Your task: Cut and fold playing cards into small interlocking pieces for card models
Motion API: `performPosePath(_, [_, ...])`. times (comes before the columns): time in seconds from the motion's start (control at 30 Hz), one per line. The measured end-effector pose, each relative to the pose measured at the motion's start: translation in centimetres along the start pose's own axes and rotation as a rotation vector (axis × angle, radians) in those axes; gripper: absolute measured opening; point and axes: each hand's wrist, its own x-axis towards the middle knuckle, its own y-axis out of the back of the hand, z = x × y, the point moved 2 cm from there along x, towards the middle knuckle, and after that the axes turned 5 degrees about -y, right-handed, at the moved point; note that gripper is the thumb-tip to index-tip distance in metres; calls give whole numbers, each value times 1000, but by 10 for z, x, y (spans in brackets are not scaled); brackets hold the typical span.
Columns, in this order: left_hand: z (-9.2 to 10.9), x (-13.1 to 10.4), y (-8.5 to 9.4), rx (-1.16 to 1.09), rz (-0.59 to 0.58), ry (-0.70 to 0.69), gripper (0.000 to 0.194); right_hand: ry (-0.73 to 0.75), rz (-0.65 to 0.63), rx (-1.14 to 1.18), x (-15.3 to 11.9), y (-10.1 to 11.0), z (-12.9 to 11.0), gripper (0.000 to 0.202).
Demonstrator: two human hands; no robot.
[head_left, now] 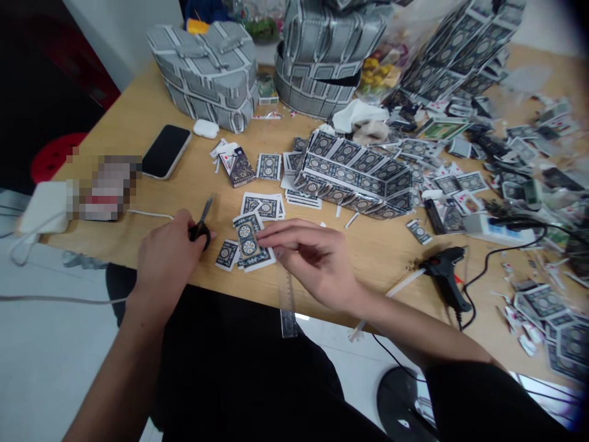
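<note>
My left hand [168,261] is closed at the black handles of a pair of scissors [201,224], whose blades point away from me over the table. My right hand [317,261] holds the right edge of a blue-and-white patterned playing card [247,236] between fingertips and thumb. Beneath that card lie several more patterned cards [269,205] in a loose pile, with a small cut card piece [227,254] on their left. A clear ruler [288,307] sticks out over the table's front edge, under my right hand.
Beyond the pile stands an open box folded from cards [354,175], with a card packet [237,166] on its left. A glue gun [444,276] with its cord lies to the right. Larger card-built containers [207,73] stand behind. A phone [166,151] lies at left.
</note>
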Motion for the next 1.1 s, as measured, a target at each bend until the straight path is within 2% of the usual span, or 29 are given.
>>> performPosePath(0.23, [2,6,7,22,-69,-31,25,-114,43,124,1,-4,10,2])
performPosePath(0.4, [0,10,10,4,-122,-31,30,-275,54,286,0,-7,21,29])
performPosePath(0.53, [-3,12,10,-5,-81,-46,33,-377,45,392,3,-6,25,48])
performPosePath(0.63, [-1,13,8,26,-16,-93,24,-402,10,394,5,-3,25,52])
performPosePath(0.77, [2,16,6,73,49,-166,20,-433,-47,326,8,1,25,29])
performPosePath(0.87, [0,22,4,44,-13,-151,18,-437,-37,308,8,3,27,17])
performPosePath(0.97, [-7,31,1,-40,-93,-152,16,-445,-20,326,9,4,27,13])
performPosePath(1.1, [-19,40,-6,-141,-144,-193,19,-449,-19,364,9,3,27,12])
